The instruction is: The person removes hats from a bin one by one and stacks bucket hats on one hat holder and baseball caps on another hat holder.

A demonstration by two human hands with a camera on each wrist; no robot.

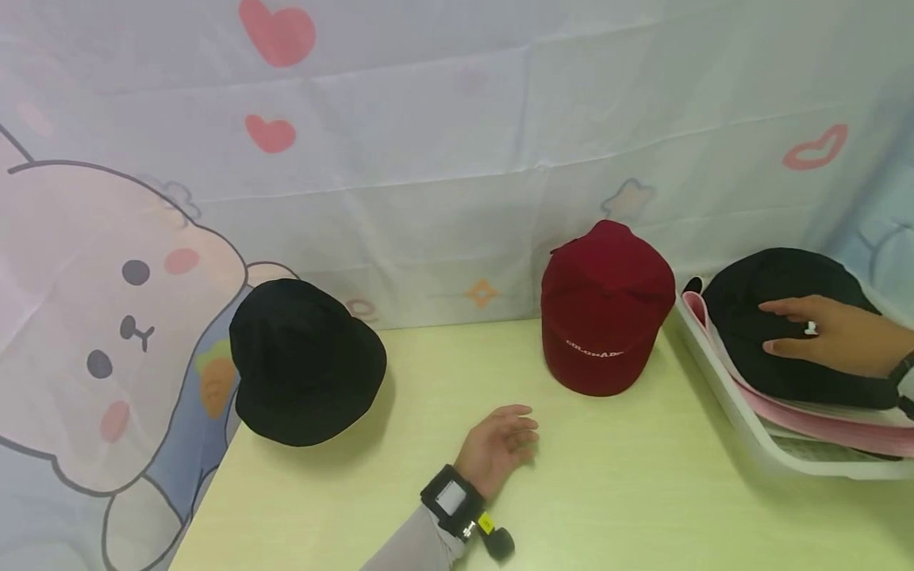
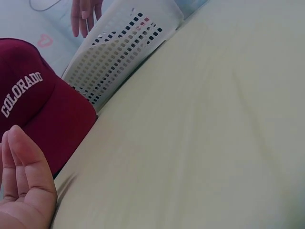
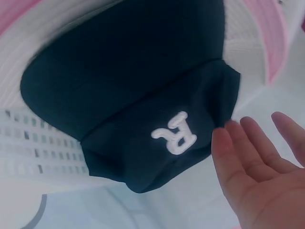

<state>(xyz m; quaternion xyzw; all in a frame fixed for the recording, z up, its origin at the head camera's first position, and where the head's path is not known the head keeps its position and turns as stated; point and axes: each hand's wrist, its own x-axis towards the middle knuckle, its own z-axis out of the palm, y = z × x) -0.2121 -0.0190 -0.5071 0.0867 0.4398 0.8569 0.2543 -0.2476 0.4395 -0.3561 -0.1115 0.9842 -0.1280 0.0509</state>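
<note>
My right hand (image 1: 839, 337) reaches over a black cap (image 1: 774, 277) in the white basket, its fingers extended. In the right wrist view, those fingertips are right at the edge of the cap (image 3: 147, 138), which bears a white letter R. Under the cap lies a pink-edged white hat (image 1: 814, 418). My left hand (image 1: 496, 450) hovers low near the table's middle, fingers loosely bent and holding nothing. Nearest to it is a dark red cap (image 1: 607, 309) with COLORADO lettering, which also shows behind the fingers (image 2: 31, 164) in the left wrist view.
A black bucket hat (image 1: 303, 365) is at the table's left rear. The white perforated basket (image 1: 764, 452) occupies the right side. Behind the pale yellow table (image 1: 607, 492) hangs a printed cloth (image 1: 428, 119) with hearts and a cartoon animal.
</note>
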